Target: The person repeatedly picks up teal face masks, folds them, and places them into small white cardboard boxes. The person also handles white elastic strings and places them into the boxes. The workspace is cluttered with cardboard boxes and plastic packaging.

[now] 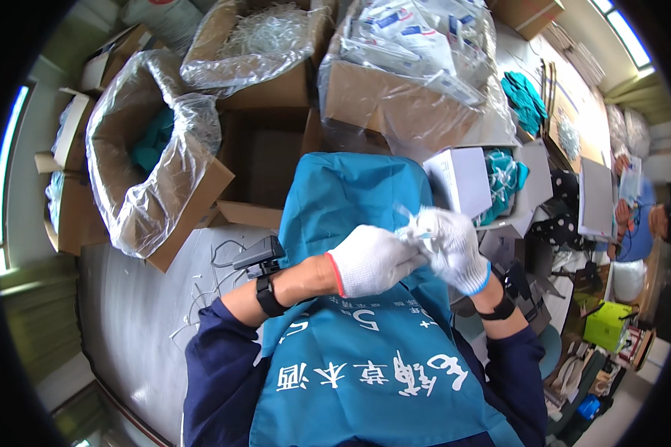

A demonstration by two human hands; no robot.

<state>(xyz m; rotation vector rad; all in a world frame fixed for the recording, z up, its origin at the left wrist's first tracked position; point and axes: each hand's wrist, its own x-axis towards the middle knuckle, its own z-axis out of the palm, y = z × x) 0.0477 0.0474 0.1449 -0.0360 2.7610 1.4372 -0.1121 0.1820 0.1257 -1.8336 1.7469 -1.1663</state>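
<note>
Whitish, thin material (404,213), too blurred to name more closely, sits between my hands above my lap. My left hand (376,261), in a knitted white glove with a red cuff edge, holds its fingers bunched together toward it; my right hand (451,249), blue-edged at the cuff, has curled fingers, though I cannot tell which tips pinch. Beneath spreads a smooth teal apron (328,346) with white print. Just ahead to the right, a white box (458,182) holds crumpled teal cloth (505,179). Brown cardboard crowds the front: a carton (358,97) heaped with glossy packets (425,41), an open carton (252,214), and, leftward, one draped in crinkled clear plastic (149,223).
</note>
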